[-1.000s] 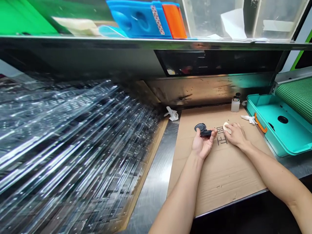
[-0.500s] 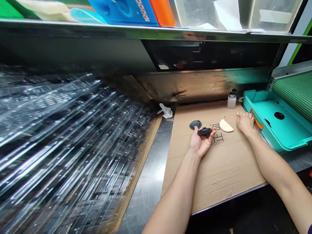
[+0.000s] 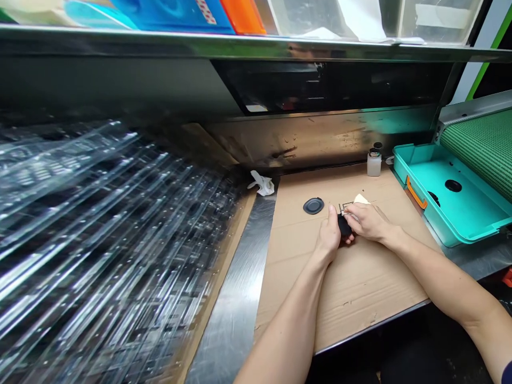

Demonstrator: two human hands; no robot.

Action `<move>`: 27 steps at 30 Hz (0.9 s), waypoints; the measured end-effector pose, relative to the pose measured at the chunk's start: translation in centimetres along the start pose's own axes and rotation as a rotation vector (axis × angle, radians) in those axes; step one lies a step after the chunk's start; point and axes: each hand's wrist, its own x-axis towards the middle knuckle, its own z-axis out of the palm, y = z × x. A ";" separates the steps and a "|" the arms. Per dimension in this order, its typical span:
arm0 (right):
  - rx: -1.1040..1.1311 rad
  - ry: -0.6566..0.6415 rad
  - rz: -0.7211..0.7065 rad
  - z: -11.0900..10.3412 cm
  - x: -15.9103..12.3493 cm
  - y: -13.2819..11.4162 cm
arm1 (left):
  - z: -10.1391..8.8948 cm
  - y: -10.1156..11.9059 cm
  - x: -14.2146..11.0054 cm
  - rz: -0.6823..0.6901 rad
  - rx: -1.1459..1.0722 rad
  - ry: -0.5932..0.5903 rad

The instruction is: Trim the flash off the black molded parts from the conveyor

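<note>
Over the cardboard sheet (image 3: 296,250), my left hand (image 3: 330,234) is closed on a small black rounded plastic part (image 3: 344,226), held tilted. My right hand (image 3: 368,220) meets it from the right, its thumb and fingers pinched together at the part's upper edge. Something small and pale shows at those fingertips, too small to name. To the left of the hands lies a dark grey oval lid-like piece (image 3: 313,205), flat on the cardboard. A cream half-round pad (image 3: 362,199) lies just behind my right hand, which hides most of it.
At the right stands a turquoise tray (image 3: 476,205) with an orange latch and several black pieces, beside a green mesh conveyor belt (image 3: 484,136). A small bottle (image 3: 374,162) stands at the back. Stacked clear plastic trays (image 3: 120,240) fill the left; a metal shelf (image 3: 248,48) hangs above.
My right hand has come left from beside the turquoise tray to the black part. My left hand has turned the part from lying flat to tilted up. The view has shifted slightly.
</note>
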 end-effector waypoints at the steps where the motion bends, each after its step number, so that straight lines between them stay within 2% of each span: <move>1: -0.021 -0.004 0.009 -0.1 0.0 0.0 | -0.1 0.0 -0.1 0.004 0.044 0.003; 7: -0.056 -0.083 0.078 -1.4 -0.2 0.0 | -0.4 0.3 -0.4 0.017 0.207 -0.079; 10: -0.015 -0.126 0.060 -1.8 -0.3 0.3 | -0.4 0.3 -0.5 0.028 0.237 -0.107; 15: 0.088 -0.047 -0.001 -1.4 -0.1 0.5 | -0.4 0.1 -0.4 0.024 0.141 -0.133; 19: 0.106 -0.042 0.011 -0.9 0.0 0.7 | -0.7 -0.2 0.0 0.014 0.082 -0.152; 27: 0.054 -0.030 -0.017 -0.7 0.1 0.8 | -0.3 0.3 -0.4 -0.008 0.153 -0.139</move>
